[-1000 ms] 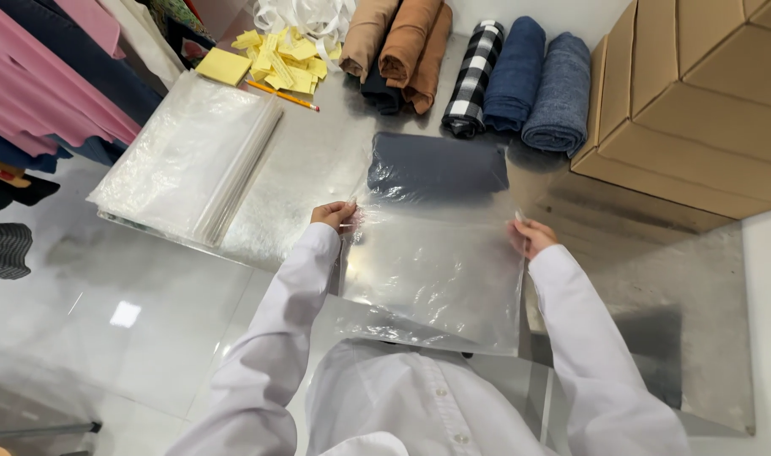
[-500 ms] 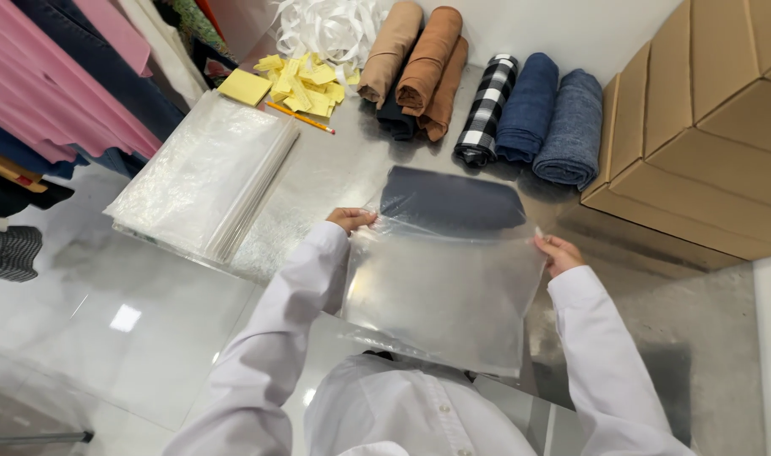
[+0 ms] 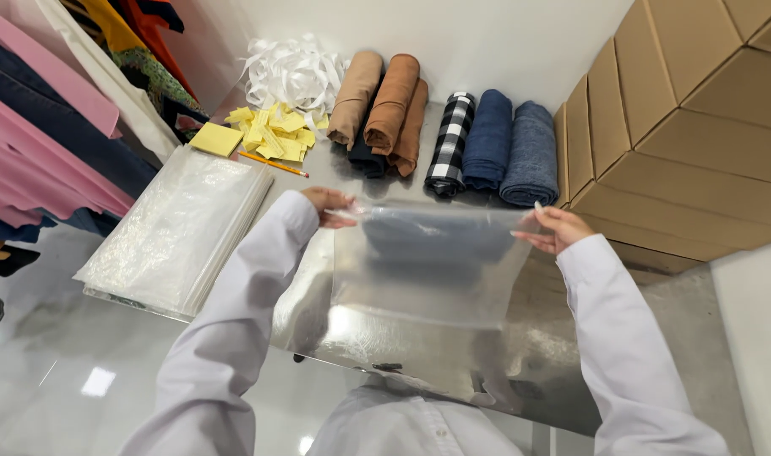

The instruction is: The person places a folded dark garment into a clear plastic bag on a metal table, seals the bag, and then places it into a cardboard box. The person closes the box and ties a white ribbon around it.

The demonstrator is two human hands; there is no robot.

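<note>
Thin, limp, slippery clear plastic bag (image 3: 432,270), pinched at its top corners by left hand (image 3: 328,205) and right hand (image 3: 558,229), seems best held there.

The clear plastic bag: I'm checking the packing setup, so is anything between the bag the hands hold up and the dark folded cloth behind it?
Nothing visible. The left hand and right hand hold the clear bag by its top corners. The dark folded cloth shows through it on the metal table, with only bare table around it.
</note>
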